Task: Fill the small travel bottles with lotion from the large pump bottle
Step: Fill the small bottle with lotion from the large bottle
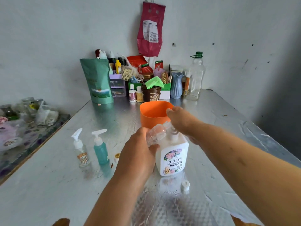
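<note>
While the large pump bottle (172, 154) stood on the near middle of the table (65, 185), the left hand (138, 152) gripped a clear travel bottle (154, 134) tilted beside its pump. The right hand (180, 119) covered the pump's top; gripping or pressing, I couldn't tell. Left stood a teal pump bottle (101, 149).

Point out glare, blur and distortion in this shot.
Head view: wide-angle bending curves the table edges; glare streaks its shiny top near the camera; the small clear bottle in the left hand looks smeared; the right wall falls into shade.
</note>
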Motion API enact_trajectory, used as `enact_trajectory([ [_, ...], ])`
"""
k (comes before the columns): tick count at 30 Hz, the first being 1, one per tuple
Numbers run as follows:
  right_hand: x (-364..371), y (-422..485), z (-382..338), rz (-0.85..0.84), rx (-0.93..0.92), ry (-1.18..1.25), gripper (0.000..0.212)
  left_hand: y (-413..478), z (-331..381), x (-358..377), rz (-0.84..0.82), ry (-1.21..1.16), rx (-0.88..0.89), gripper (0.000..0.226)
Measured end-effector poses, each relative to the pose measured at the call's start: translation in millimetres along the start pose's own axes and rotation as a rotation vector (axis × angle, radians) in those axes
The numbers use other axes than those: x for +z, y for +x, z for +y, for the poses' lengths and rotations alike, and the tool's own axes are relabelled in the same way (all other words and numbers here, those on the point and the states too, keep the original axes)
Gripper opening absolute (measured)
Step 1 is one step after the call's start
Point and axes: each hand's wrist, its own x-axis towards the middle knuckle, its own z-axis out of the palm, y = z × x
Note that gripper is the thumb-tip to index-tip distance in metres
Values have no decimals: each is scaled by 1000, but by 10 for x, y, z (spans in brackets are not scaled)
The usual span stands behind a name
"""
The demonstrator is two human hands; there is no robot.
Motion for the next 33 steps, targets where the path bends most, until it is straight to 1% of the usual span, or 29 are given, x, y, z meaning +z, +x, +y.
enact_trajectory([
  [3,-17,-36,-44,-21,7,-18,34,17,10,-11,-2,-2,-2,28],
  [7,-52,-67,-19,-34,-14,22,14,35,10,1,-6,2,3,28],
  [8,-63,-69,-8,-32,-29,-2,18,41,12,6,-4,7,6,30],
  [10,-75,-92,-6,-20,-61,-64,35,52,7,20,-2,13,7,31],
  [11,-80,-113,-13,-8,-73,-75,38,57,1,26,-2,15,5,32],
  [13,-73,-141,-6,-6,-76,-69,37,61,-8,34,-4,20,5,31],
  [16,-29,-125,46,10,-53,-11,17,68,-9,42,-5,28,6,31],
  [18,19,-93,73,-6,-52,-15,13,62,-1,46,-5,32,3,31],
  [19,31,-82,71,-16,-54,-10,14,52,11,40,-2,37,1,30],
  [20,42,-74,70,-30,-32,11,21,45,11,42,-4,44,-1,30],
  [23,44,20,55,-11,46,43,65,21,35,29,4,54,-5,31],
  [24,48,62,54,4,52,33,74,13,51,20,8,54,-6,33],
  [25,45,97,54,19,55,26,78,15,62,18,10,54,-9,33],
  [26,35,110,50,31,71,17,78,15,75,19,12,56,-12,34],
  [27,20,97,31,32,75,11,71,19,80,20,12,60,-17,33],
  [29,-2,39,-6,1,95,-7,48,21,86,16,13,65,-18,32],
  [33,-29,-32,-11,-19,94,71,31,22,85,16,17,62,-8,32],
])
